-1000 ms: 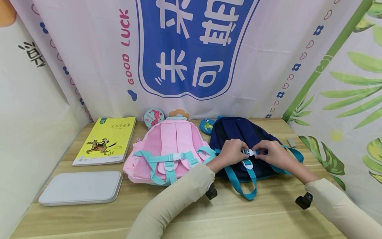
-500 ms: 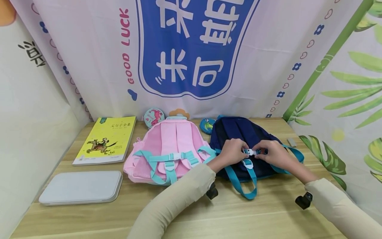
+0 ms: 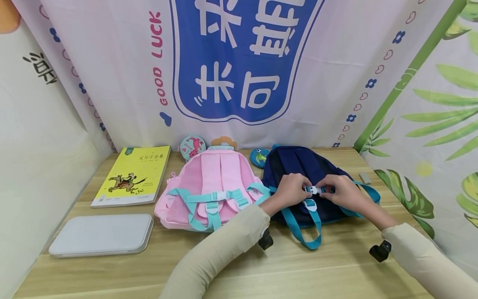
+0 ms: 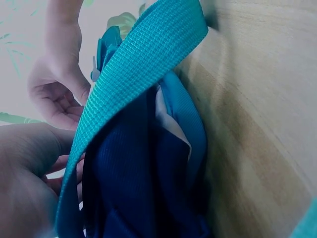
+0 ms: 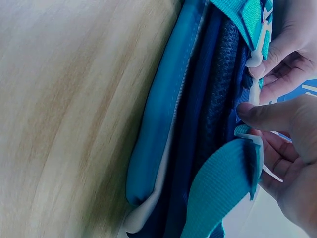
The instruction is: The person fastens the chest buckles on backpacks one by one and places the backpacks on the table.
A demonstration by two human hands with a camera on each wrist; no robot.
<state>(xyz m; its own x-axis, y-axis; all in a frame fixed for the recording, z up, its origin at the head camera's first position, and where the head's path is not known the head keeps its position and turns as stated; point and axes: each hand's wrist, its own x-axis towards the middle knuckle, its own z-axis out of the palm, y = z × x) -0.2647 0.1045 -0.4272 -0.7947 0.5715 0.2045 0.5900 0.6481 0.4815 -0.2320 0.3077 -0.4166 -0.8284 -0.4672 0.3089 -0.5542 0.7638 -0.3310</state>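
Note:
A navy backpack with teal straps lies back-panel up on the table. Across its middle runs a chest strap with a white plastic buckle. My left hand pinches the buckle's left end, while my right hand pinches its right end between thumb and fingers. The right wrist view has the buckle edge-on, with the right thumb pressed against it. A teal strap hides the fingertips in the left wrist view. Below the buckle hangs a looped teal strap with a white adjuster.
Left of the navy bag lies a pink backpack with mint straps. Farther left are a yellow book and a white case. Round pouches sit behind the bags. A small grey object lies at right.
Both hands stay at the buckle in nearly the same place. The right fingers shift very slightly; the bags and other objects keep their positions.

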